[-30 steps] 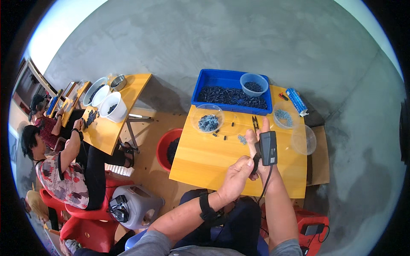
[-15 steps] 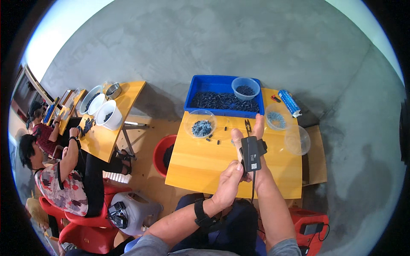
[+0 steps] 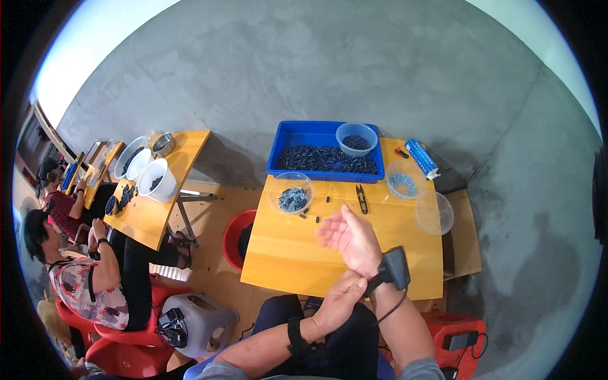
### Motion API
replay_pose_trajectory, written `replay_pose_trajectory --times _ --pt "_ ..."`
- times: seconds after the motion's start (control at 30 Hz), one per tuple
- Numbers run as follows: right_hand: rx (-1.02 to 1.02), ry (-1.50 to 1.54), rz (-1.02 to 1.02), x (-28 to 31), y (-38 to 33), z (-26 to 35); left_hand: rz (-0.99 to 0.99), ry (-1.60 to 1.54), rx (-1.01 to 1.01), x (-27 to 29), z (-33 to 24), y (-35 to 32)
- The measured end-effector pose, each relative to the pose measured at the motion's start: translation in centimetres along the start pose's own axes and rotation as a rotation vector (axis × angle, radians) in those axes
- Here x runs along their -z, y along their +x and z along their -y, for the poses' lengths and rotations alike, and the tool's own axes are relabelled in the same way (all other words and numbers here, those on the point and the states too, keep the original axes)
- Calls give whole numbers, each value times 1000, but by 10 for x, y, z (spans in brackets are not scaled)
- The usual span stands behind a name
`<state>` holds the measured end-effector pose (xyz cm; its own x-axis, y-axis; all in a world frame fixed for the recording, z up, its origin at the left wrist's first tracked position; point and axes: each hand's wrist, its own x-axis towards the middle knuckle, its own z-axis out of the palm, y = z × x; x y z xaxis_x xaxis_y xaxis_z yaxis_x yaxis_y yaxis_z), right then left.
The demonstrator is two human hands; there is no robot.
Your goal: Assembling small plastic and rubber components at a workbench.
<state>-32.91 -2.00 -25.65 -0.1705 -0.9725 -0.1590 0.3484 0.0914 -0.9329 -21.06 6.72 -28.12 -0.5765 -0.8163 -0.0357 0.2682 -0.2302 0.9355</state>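
Left hand (image 3: 340,303) has its grip clamped on the right wrist strap (image 3: 378,279) above the counter's (image 3: 285,253) near edge; right hand (image 3: 347,237) spread wide, empty.

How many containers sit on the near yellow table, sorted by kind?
Blue tray: 1
Blue-tinted tub inside the tray: 1
Clear bowls holding small parts: 2
Empty-looking clear bowl: 1
Total: 5
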Motion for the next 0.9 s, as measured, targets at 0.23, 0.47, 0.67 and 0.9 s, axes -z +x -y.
replay_pose_trajectory --times 0.23,0.47,0.67,0.9 --pt "-102 635 145 16 -11 -8 32 172 -17 3 -11 11" --pt "-197 1049 162 -21 -43 20 203 418 -113 32 0 -9" --pt "-156 451 148 -35 -33 4 175 345 -125 33 22 -8" --pt "367 -1352 0 -13 -27 -45 -223 -112 361 74 0 -17"
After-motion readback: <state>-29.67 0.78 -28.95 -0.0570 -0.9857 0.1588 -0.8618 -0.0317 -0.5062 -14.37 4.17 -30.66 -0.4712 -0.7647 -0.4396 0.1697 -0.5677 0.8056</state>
